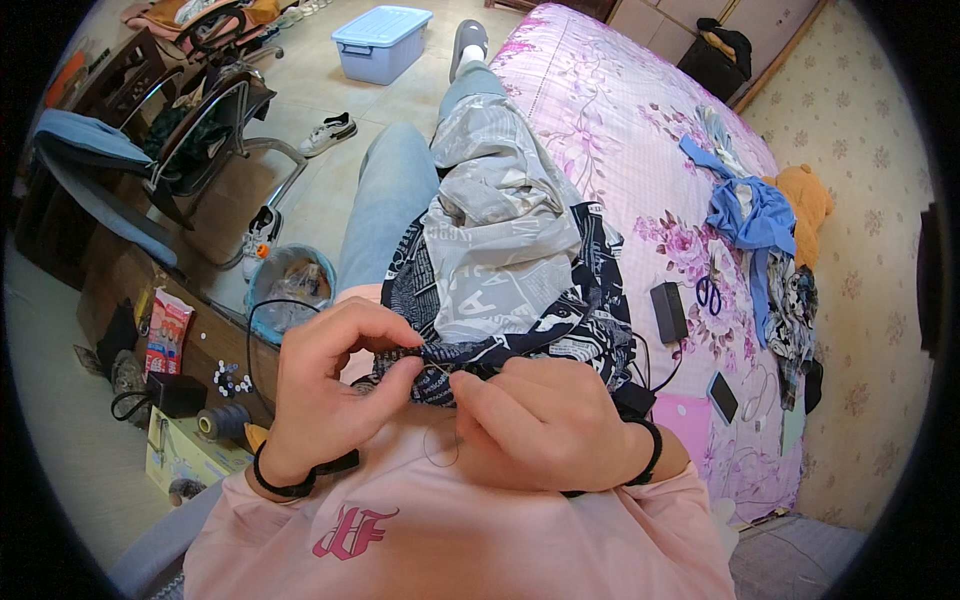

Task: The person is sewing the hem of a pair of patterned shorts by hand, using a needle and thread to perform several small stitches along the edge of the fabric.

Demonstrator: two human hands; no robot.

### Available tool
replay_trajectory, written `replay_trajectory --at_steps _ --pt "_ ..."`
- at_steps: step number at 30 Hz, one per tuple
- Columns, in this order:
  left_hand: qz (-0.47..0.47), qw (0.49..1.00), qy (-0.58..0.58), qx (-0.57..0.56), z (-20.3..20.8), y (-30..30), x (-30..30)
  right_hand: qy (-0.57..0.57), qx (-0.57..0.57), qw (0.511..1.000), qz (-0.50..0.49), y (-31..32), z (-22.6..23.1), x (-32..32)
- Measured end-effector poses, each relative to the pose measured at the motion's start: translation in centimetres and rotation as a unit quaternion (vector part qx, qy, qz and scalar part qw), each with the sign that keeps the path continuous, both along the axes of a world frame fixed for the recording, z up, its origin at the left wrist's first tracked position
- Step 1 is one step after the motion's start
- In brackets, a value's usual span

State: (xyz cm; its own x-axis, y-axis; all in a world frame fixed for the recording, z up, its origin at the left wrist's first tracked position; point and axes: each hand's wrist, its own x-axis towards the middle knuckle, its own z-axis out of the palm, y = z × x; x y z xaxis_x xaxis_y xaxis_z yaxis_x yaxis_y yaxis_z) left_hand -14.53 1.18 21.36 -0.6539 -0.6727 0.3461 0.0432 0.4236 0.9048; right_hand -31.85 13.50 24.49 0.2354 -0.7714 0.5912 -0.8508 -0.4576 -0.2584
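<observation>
Across my lap lies a garment (600,330) of black-and-white printed cloth, its pale grey underside (490,230) turned up over my legs. My left hand (345,375) pinches the folded near edge of this cloth between thumb and fingers. Close to its right, my right hand (545,420) has thumb and forefinger pressed together on a thin sliver that looks like a sewing needle (436,366), at the cloth's edge. Below the fingertips, a fine dark thread (428,452) hangs in a loop in front of my pink shirt. The needle's tip is too small to make out.
On the flowered bed (570,100) at right are scissors (709,296), a black box-shaped adapter (669,312) and a phone (722,397). At left stand a lined bin (262,290), a thread spool (224,421) and an office chair (215,130). A blue storage box (382,55) sits farther off.
</observation>
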Motion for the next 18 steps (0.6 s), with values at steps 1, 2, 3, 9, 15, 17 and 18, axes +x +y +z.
replay_trajectory --at_steps 1,2,3,9,15,17,18 --pt "0.004 1.0 0.006 0.016 -0.1 0.0 0.0 0.008 0.016 1.0 0.002 0.4 0.0 0.0" --pt "0.008 0.999 0.012 0.031 -0.1 0.1 0.0 0.016 0.032 0.999 0.005 0.6 0.0 0.0" --pt "0.008 0.999 0.011 0.031 -0.1 0.1 0.0 0.016 0.032 0.999 0.005 0.6 0.0 0.0" --pt "-0.006 0.995 0.026 0.091 -0.1 0.2 0.1 -0.021 -0.035 0.999 0.015 -0.4 -0.8 0.3" --pt "-0.005 0.996 0.034 0.078 -0.2 0.1 0.0 -0.023 -0.024 0.999 0.002 -0.4 -0.7 0.4" --pt "-0.005 0.997 0.03 0.067 -0.1 0.1 0.1 -0.022 -0.026 0.999 0.001 -0.4 -0.7 0.4" --pt "-0.005 0.997 0.031 0.067 0.0 0.2 0.1 -0.022 -0.026 0.999 0.001 -0.4 -0.8 0.4"
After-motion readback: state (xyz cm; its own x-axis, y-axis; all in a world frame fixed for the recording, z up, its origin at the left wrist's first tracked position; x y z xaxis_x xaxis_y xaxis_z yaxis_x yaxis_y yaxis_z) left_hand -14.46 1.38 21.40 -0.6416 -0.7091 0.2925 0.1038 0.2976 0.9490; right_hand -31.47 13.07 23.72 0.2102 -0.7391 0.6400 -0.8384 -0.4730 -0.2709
